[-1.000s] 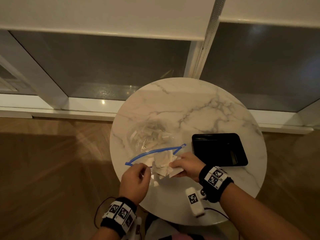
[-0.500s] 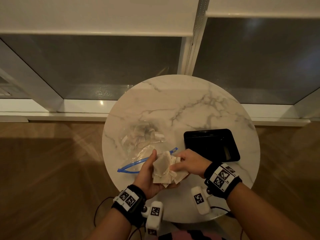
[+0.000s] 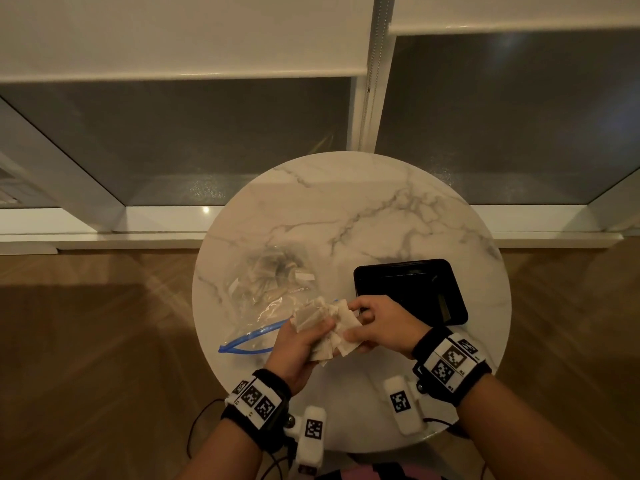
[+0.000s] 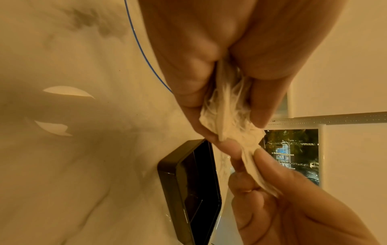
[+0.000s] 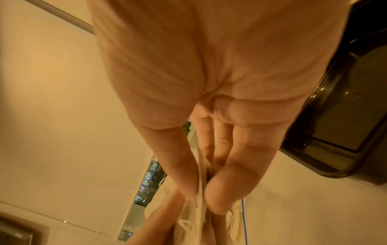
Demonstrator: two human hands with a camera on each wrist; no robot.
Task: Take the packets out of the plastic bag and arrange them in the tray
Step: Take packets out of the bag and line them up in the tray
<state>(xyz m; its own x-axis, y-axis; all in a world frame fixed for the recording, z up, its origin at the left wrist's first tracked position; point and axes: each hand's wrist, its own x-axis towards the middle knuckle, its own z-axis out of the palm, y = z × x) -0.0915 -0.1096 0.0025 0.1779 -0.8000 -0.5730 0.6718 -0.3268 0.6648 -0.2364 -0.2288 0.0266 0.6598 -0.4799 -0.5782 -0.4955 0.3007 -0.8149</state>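
A bunch of small pale packets [image 3: 325, 327] is held above the near part of the round marble table [image 3: 381, 209]. My left hand [image 3: 301, 337] grips the bunch [image 4: 228, 116] from the left, thumb over its top. My right hand [image 3: 377, 323] pinches packets [image 5: 201, 203] on the bunch's right side between thumb and fingers. The clear plastic bag [image 3: 270, 285] with a blue zip edge lies flat on the table's left half, several packets inside it. The black tray [image 3: 408, 289] sits on the right, just beyond my right hand [image 4: 261, 165].
The table stands against a window sill with dark panes and lowered blinds. Wooden floor shows on both sides. The tray [image 4: 188, 190] [image 5: 345, 99] looks bare except for a small pale strip near its right wall. Cables hang below the table's near edge.
My right hand drew a bunch of packets out of the bag's mouth. My left hand let go of the bag's edge and took hold of the bunch. The bag now lies slack.
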